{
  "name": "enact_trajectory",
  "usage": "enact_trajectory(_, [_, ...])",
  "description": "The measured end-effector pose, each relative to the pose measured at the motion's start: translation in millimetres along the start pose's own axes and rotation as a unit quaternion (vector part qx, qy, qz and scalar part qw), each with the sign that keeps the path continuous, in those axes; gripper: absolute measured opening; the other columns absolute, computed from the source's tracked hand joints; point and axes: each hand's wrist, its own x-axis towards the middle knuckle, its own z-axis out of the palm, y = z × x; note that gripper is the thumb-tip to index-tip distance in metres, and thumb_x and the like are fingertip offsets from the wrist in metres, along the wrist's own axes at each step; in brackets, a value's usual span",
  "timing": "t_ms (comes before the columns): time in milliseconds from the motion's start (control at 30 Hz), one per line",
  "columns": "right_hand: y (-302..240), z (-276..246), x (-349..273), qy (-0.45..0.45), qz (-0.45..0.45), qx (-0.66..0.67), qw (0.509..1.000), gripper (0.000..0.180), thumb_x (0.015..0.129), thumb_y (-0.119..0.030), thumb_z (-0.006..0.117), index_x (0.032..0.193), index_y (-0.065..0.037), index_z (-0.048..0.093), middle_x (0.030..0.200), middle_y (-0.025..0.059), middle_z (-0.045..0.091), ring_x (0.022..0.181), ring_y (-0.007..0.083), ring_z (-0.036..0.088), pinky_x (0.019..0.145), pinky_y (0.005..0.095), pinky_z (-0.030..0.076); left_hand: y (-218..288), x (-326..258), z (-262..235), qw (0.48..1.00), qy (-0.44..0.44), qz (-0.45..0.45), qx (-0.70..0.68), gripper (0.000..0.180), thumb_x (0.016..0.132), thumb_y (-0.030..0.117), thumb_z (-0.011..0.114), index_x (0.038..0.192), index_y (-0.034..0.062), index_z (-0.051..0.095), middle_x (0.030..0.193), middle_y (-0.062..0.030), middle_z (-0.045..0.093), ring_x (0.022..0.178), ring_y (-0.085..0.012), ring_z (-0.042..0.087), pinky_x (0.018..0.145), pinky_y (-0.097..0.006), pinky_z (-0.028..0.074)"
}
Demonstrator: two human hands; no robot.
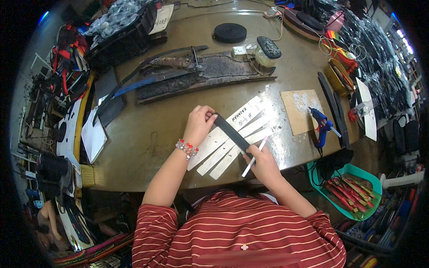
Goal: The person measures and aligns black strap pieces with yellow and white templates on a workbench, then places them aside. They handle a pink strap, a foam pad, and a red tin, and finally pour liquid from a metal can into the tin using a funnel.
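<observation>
A short black strap (pixel 231 132) is stretched slantwise between my two hands above the table. At its far end, my left hand (pixel 199 123) pinches it between thumb and fingers; a beaded bracelet (pixel 187 148) circles that wrist. The near end is gripped by my right hand (pixel 264 164), which also has a slim white pen (pixel 248 167) tucked between its fingers. Beneath the strap, several flat whitish strips (pixel 207 151) with handwriting on them lie fanned out on the table. My hands partly cover the strap's ends.
On the right, a blue glue gun (pixel 321 127) rests by a cardboard piece (pixel 294 117). Farther back lie a dark worn plank (pixel 219 73), a black webbing roll (pixel 230 32) and a black-lidded jar (pixel 267 56). A green basin (pixel 376 196) stands below the table's right edge.
</observation>
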Motion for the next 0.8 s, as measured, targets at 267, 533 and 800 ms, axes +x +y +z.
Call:
enact_trajectory(267, [3, 2, 5, 0.047, -0.067, -0.006, 0.997, 0.020, 0.070, -0.002, 0.073, 0.086, -0.003, 0.061, 0.087, 0.0142, 0.058, 0.084, 0.0337, 0.055, 0.071, 0.0405, 0.046, 0, 2, -2, 1.000, -0.017, -0.025, -0.007, 0.011, 0.082, 0.008, 0.065, 0.086, -0.0012, 0.066, 0.081, -0.0118, 0.061, 0.071, -0.0203, 0.063, 0.069, -0.031, 0.052])
enact_trajectory(533, [-4, 5, 2, 0.057, -0.056, -0.030, 0.996, 0.019, 0.069, -0.001, 0.072, 0.085, -0.004, 0.063, 0.086, 0.0129, 0.058, 0.083, 0.0328, 0.055, 0.071, 0.0414, 0.045, 0, -1, 3, 0.999, -0.012, -0.032, 0.009, 0.010, 0.084, 0.010, 0.063, 0.090, 0.0018, 0.065, 0.086, -0.0113, 0.060, 0.077, -0.0233, 0.063, 0.072, -0.034, 0.051])
enact_trajectory(800, [1, 11, -2, 0.049, -0.070, -0.037, 0.996, 0.017, 0.069, -0.001, 0.072, 0.083, -0.003, 0.062, 0.084, 0.0132, 0.058, 0.082, 0.0324, 0.055, 0.071, 0.0414, 0.045, 1, -5, 9, 0.993, 0.021, 0.067, 0.090, 0.015, 0.085, 0.014, 0.063, 0.094, 0.0020, 0.063, 0.090, -0.0098, 0.059, 0.084, -0.0246, 0.059, 0.077, -0.035, 0.049])
